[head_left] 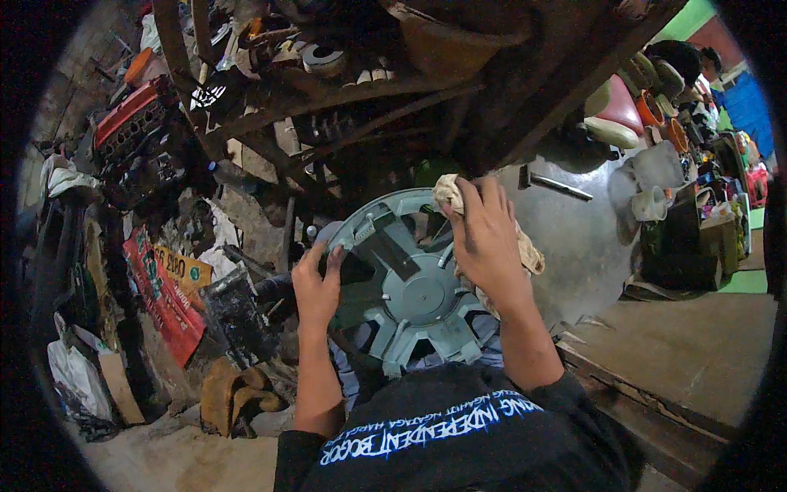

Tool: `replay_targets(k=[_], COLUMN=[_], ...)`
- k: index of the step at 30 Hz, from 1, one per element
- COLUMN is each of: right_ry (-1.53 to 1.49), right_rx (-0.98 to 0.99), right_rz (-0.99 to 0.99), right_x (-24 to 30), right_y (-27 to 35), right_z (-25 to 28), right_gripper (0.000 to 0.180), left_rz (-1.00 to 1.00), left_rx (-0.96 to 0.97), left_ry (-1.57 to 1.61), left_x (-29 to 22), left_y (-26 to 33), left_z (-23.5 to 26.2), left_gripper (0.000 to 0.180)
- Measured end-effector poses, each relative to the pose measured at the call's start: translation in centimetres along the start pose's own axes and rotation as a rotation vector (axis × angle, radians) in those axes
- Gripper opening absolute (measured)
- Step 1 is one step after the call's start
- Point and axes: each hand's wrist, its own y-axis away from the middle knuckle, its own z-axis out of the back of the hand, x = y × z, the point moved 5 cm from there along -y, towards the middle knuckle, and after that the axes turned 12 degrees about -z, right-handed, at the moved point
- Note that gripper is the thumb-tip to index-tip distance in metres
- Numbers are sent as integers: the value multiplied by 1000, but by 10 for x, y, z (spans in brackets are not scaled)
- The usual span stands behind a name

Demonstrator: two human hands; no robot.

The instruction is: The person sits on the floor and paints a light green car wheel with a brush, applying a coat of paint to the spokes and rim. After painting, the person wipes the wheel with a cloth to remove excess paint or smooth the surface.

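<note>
The wheel cover (410,287), grey plastic with spokes around a round hub, rests in my lap with its ribbed inner side up, between my two hands and just above my dark sleeves. My left hand (316,287) grips its left rim, fingers curled over the edge and thumb pressed on the inside, closed firmly on the plastic. My right hand (485,242) lies on the upper right part of the cover, fingers closed around a crumpled beige rag (449,193) that bunches out past my fingertips at the top and hangs down by my wrist. The rag sits pressed against the cover under my palm.

Just beyond my right fingers a large sheet of dull metal (590,238) spreads out, with a thin metal rod (561,187) lying on it. Further right of that hand a white cup-like thing (652,205) stands near a cluttered heap of small goods; I cannot make out what they are. A concrete floor (697,344) stretches away to the right of my right forearm.

Above both hands runs a rusty frame of beams (344,107) loaded with dark scrap. To the left of my left fingers, well apart, a red board (164,295) leans among junk, and a red crate-like thing (127,111) sits higher up. Below my left elbow brown lumps of cloth or leather (234,398) lie on the dusty ground.
</note>
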Motion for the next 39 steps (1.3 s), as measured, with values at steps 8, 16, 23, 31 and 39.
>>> replay_targets(k=[8, 16, 23, 31, 39], right_ry=[-180, -91, -349, -88, 85], right_rx=[-46, 200, 345, 164, 249], right_rz=[1, 120, 285, 12, 51], right_x=[-23, 17, 37, -36, -16], right_y=[-17, -38, -28, -29, -30], right_z=[-5, -62, -75, -27, -37], right_gripper=[24, 26, 28, 27, 20], left_rz=[-1, -56, -81, -135, -126], left_rx=[-17, -3, -97, -101, -97], left_ry=[116, 106, 96, -17, -28], left_x=[3, 9, 12, 3, 8], left_y=[-1, -4, 2, 4, 3], left_z=[-1, -6, -11, -13, -16], left_gripper=[41, 37, 37, 30, 36])
